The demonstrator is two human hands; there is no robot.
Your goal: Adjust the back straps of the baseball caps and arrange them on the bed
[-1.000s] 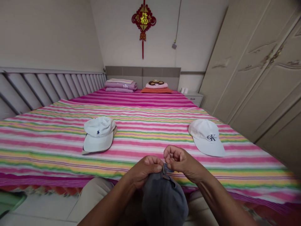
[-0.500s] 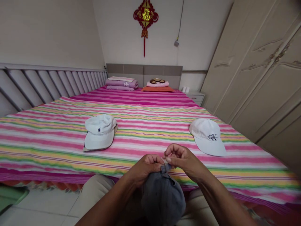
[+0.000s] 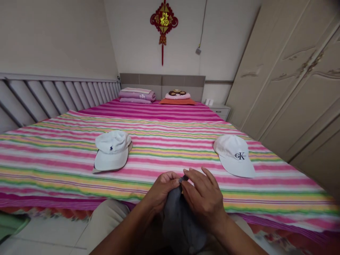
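Note:
A dark grey cap (image 3: 183, 223) hangs over my lap in front of the bed, its adjusting strap uppermost. My left hand (image 3: 166, 189) pinches that strap between thumb and fingers. From the other side, my right hand (image 3: 204, 198) has its thumb and index finger at the strap's end, while its other fingers stretch loosely upward. Part of the cap is hidden behind the right hand. On the bed to the left lies a white cap with a small dark logo (image 3: 113, 150), resting on another brim. A white cap with CK lettering (image 3: 235, 156) lies to the right.
A striped sheet (image 3: 159, 148) covers the bed. Folded purple bedding (image 3: 136, 96) and a pink pillow (image 3: 177, 95) sit by the headboard (image 3: 183, 81). A railing (image 3: 66, 92) runs along the left, a wardrobe (image 3: 289, 85) stands at the right, and a green container (image 3: 12, 225) is low at left.
My right hand has turned and come lower over the cap, its outer fingers now extended instead of curled. The left hand keeps its pinch on the strap. The white caps have not moved.

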